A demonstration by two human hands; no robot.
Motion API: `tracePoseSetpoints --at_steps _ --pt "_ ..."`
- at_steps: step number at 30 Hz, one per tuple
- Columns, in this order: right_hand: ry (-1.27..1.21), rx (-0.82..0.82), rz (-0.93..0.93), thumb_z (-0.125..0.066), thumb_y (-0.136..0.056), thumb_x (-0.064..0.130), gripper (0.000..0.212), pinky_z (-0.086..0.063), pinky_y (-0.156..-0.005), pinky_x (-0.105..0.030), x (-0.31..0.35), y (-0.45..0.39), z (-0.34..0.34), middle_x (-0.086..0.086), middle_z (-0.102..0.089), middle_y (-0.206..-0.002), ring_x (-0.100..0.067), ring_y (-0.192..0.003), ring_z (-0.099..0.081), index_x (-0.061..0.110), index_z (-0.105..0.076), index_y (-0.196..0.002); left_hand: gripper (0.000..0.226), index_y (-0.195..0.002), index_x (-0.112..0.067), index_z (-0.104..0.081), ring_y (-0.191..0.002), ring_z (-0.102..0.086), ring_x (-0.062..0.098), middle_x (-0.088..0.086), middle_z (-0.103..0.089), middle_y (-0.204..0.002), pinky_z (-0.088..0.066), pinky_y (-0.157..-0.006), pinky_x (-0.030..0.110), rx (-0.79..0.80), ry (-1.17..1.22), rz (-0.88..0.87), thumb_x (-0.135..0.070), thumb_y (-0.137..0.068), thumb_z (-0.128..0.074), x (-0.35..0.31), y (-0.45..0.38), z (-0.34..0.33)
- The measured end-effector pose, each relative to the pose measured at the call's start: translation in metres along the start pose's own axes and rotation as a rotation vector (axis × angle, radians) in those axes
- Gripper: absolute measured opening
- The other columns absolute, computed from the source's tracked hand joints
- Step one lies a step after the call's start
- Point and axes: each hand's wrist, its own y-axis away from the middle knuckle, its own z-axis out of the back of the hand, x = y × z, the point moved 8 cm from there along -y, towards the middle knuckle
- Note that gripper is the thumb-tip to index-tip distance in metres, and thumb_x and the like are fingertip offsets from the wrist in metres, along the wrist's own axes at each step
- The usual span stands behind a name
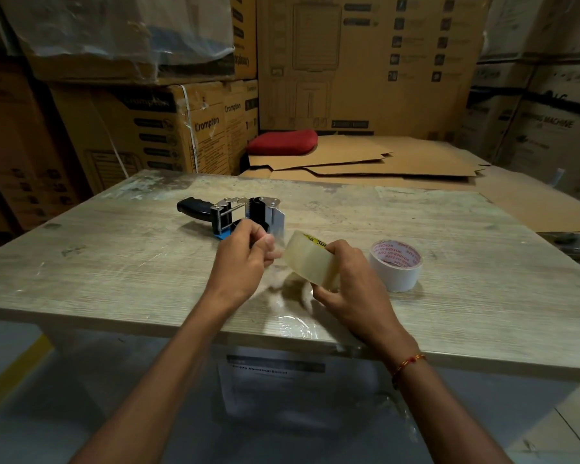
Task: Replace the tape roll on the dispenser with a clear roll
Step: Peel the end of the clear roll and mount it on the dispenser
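clear tape is what we see in the right hand: one clear roll held up off the counter, just right of the middle, with the fingers curled round its lower near edge and the thumb side over its top. the roll is tilted, its hole axis running roughly from near right to far left, so the broad clear band faces us and the yellow printed core edge shows at the top. the left hand sits just beside the roll on its left, fingers curled with thumb and fingertips pressed together; we cannot tell whether they pinch the loose tape end, since that spot is blurred.

behind the left hand lies one tape dispenser on its side, its long axis running left to right across the counter, black handle pointing left, metal plate end to the right, a blue part at its near edge. the left hand covers part of its near side.

to the right of the right hand stands one white roll with red lettering on its core, hole axis upright, resting on the counter close to that hand. so we count two rolls and one dispenser.

past the far edge lie flattened cardboard sheets with a red cushion on them, and stacked cartons stand behind. a red and gold thread bracelet circles the right wrist.
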Motion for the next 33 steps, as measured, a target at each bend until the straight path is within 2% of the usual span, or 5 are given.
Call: tracePoseSetpoints --at_steps 6,11,24,28,33 --pt "0.035 0.015 0.022 -0.072 -0.084 0.028 0.046 -0.045 -0.071 -0.03 -0.001 -0.005 -0.005 0.005 -0.049 -0.108 -0.018 -0.097 -0.049 0.019 -0.047 -0.12 0.01 -0.092 -0.01 -0.057 -0.083 -0.066 0.011 0.004 -0.068 -0.088 -0.052 -0.071 0.02 -0.091 -0.241 -0.071 -0.015 -0.101 -0.054 -0.017 -0.002 0.02" --pt "-0.134 0.009 0.036 -0.062 -0.082 0.039 0.063 -0.055 -0.085 -0.033 0.009 -0.022 0.015 -0.001 -0.051 -0.129 -0.016 -0.111 -0.051 0.019 -0.048 -0.14 0.008 -0.089 -0.017 -0.057 -0.08 -0.067 0.021 0.006 -0.067 -0.085 -0.058 -0.073 0.036 -0.15 -0.256 -0.013 -0.016 -0.094 -0.063 -0.018 -0.015 0.04" --pt "-0.46 0.207 -0.181 -0.072 -0.09 0.036 0.022 -0.062 -0.077 -0.046 -0.01 -0.055 0.032 0.0 -0.069 -0.115 -0.019 -0.082 -0.075 0.019 -0.073 -0.103 0.03 -0.103 0.01 -0.068 -0.084 -0.067 0.025 0.014 -0.064 -0.083 -0.062 -0.081 0.037 0.161 0.688 0.54 0.016 -0.086 -0.043 0.016 -0.003 0.019" --pt "-0.427 0.279 -0.244 -0.071 -0.092 0.033 0.021 -0.059 -0.078 -0.056 -0.021 -0.059 0.027 -0.008 -0.074 -0.103 -0.027 -0.083 -0.076 0.016 -0.077 -0.101 0.033 -0.108 0.007 -0.067 -0.086 -0.069 0.021 0.014 -0.064 -0.089 -0.061 -0.088 0.035 0.256 0.631 0.49 0.024 -0.085 -0.05 0.027 0.005 0.008" --pt "-0.266 0.418 -0.23 -0.068 -0.094 0.032 0.021 -0.06 -0.089 -0.048 -0.024 -0.061 0.01 -0.004 -0.075 -0.103 -0.022 -0.098 -0.071 0.017 -0.077 -0.104 0.01 -0.092 -0.004 -0.074 -0.08 -0.067 0.016 0.004 -0.069 -0.084 -0.058 -0.077 0.031 0.198 0.338 0.427 -0.004 -0.083 -0.075 0.041 0.005 0.01"
